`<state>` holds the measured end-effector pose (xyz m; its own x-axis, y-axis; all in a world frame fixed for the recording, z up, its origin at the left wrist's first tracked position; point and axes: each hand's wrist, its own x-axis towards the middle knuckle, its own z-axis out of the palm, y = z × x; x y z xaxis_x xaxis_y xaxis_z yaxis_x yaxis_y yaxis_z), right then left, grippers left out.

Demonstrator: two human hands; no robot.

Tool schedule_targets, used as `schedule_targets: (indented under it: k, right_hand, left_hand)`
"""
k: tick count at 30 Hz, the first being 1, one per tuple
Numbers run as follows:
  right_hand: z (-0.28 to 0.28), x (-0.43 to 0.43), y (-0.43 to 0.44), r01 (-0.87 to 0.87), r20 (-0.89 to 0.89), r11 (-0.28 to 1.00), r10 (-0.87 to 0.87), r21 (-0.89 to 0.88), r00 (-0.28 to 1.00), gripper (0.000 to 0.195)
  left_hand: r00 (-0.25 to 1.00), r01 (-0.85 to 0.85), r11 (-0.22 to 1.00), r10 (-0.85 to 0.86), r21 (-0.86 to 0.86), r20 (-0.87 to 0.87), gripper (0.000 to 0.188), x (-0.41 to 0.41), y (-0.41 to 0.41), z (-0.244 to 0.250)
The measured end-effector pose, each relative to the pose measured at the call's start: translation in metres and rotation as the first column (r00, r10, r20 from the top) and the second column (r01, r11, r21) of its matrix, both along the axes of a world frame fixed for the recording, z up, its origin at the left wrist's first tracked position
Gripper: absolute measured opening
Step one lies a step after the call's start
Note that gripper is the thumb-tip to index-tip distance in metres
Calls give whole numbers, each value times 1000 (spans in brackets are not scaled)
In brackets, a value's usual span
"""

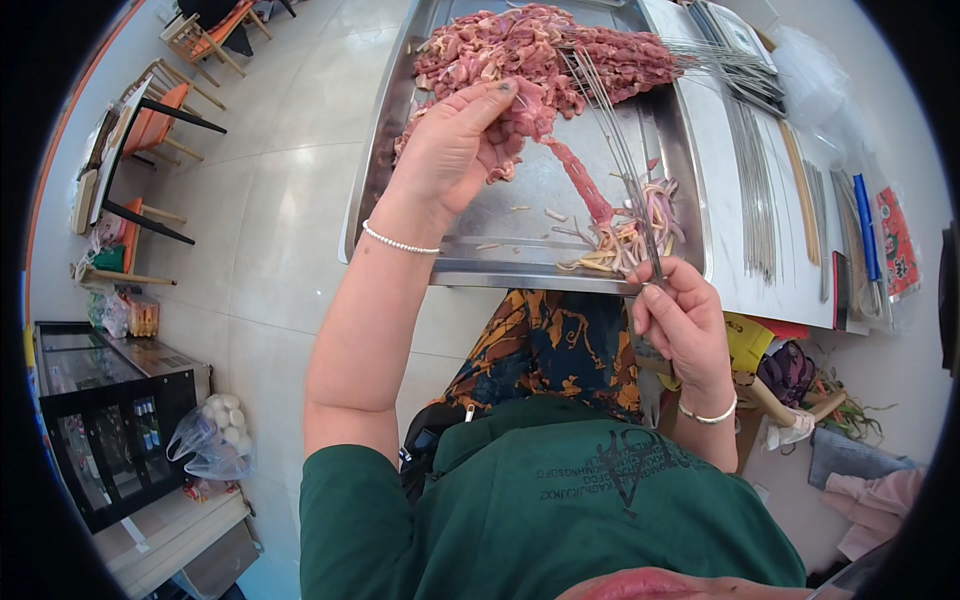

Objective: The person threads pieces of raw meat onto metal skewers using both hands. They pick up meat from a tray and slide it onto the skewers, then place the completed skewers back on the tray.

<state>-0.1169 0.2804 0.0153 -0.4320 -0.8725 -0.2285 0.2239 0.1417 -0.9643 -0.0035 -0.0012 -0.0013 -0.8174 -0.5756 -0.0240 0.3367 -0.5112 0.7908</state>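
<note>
My left hand (pixel 462 135) grips a floppy piece of raw meat (pixel 532 109) between thumb and fingers, above the steel tray (pixel 510 214). Just below that piece, a strip of raw meat (pixel 579 178) is threaded along a thin skewer slanting towards my right hand. My right hand (pixel 679 319), at the tray's near right corner, pinches a bundle of thin metal skewers (pixel 622 154) by their lower ends. Sliced onion (pixel 652 217) lies under the bundle. A heap of cut raw meat (pixel 487 45) fills the tray's far left, and loaded meat skewers (pixel 630 64) lie stacked beside it.
On the white table, right of the tray, lie loose metal skewers (pixel 752 195), bamboo sticks (pixel 799 191), a blue-handled tool (pixel 866 225) and a red packet (pixel 896 240). Chairs (pixel 154 120) and a black glass-fronted cabinet (pixel 112 435) stand to the left.
</note>
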Motion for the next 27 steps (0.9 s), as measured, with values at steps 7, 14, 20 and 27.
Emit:
schedule_targets:
  k: [7, 14, 20, 27]
  right_hand:
    - [2, -3, 3, 18, -19, 1000, -18, 24, 1000, 20]
    - [2, -1, 2, 50, -65, 997, -46, 54, 997, 19]
    - [-2, 8, -5, 74, -30, 997, -73, 26, 997, 18]
    - [-8, 18, -10, 77, 32, 996, -76, -40, 997, 18]
  left_hand:
    - [991, -111, 990, 116, -88, 59, 29, 0, 9, 15]
    - [970, -132, 864, 214, -485, 117, 16, -2, 13, 10]
    - [897, -203, 641, 425, -741, 123, 15, -7, 27, 14]
    - [973, -227, 956, 232, -184, 7, 20, -3, 13, 10]
